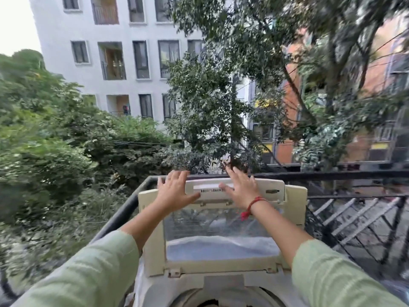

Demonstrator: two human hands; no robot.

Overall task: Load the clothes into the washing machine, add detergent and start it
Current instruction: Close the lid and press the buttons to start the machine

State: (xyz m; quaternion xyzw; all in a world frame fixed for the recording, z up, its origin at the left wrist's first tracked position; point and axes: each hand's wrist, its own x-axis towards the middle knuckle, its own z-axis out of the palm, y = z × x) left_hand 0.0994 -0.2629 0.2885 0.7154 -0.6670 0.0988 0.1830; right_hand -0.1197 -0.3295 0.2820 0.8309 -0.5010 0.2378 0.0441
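A cream top-loading washing machine point(190, 282) stands on a balcony below me. Its lid point(294, 207), cream-framed with a clear window, is raised upright. My left hand point(174, 191) lies flat with spread fingers on the lid's upper left edge. My right hand point(241, 188), a red thread on its wrist, lies flat on the lid's upper middle, fingers straight. The drum opening point(212, 300) shows at the bottom edge, dark inside. No clothes or detergent are in view.
A black metal balcony railing point(345, 173) runs behind the machine and along the right side. Trees point(208, 107) and a white apartment building point(124, 63) lie beyond. The balcony's left rail point(124, 209) curves close beside the machine.
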